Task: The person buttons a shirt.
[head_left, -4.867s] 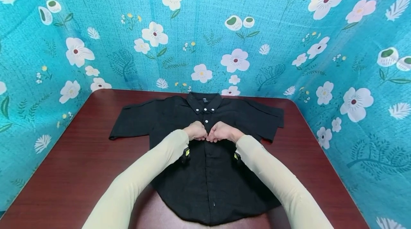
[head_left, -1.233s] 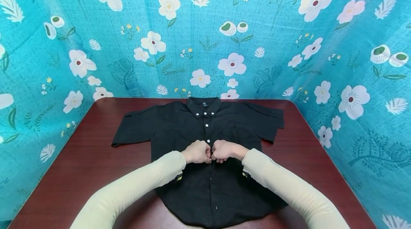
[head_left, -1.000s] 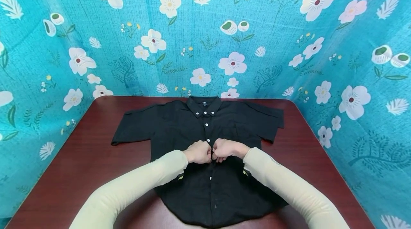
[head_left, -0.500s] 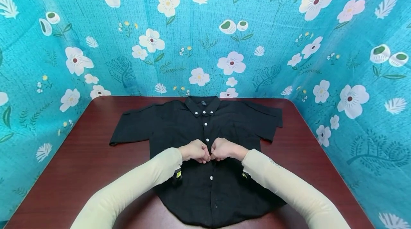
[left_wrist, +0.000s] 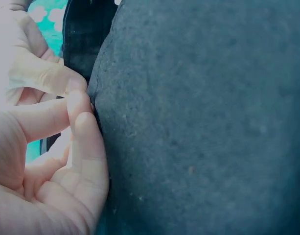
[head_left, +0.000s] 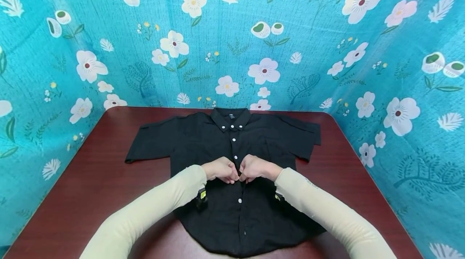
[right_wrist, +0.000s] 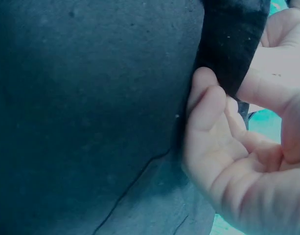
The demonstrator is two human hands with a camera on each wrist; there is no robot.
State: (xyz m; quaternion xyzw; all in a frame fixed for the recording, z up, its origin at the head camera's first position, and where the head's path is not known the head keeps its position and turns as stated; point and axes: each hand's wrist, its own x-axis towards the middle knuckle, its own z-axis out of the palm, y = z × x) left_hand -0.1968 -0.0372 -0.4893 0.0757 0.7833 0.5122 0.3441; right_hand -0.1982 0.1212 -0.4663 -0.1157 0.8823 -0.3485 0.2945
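Observation:
A black short-sleeved button-up shirt (head_left: 203, 138) lies face up, collar at the far side. Both hands meet at its front placket, a little below a white button (head_left: 235, 157). My left hand (head_left: 222, 169) pinches the placket edge between thumb and fingers; in the left wrist view its fingertips (left_wrist: 86, 125) press at the cloth's edge. From the other side my right hand (head_left: 254, 168) pinches the same spot, its curled fingers (right_wrist: 208, 107) against the placket in the right wrist view. Whatever lies between the fingertips is hidden. Below the hands shows another white button (head_left: 239, 201).
The shirt lies on a dark red-brown table (head_left: 109, 194), its curved hem near the front edge. More white buttons (head_left: 232, 126) show at the collar. A blue floral curtain (head_left: 232, 41) surrounds the table on the back and both sides.
Over about five seconds both hands have moved down the placket, and the button above them has come into view. In the last second the left fingers have turned; the lower button shows more plainly.

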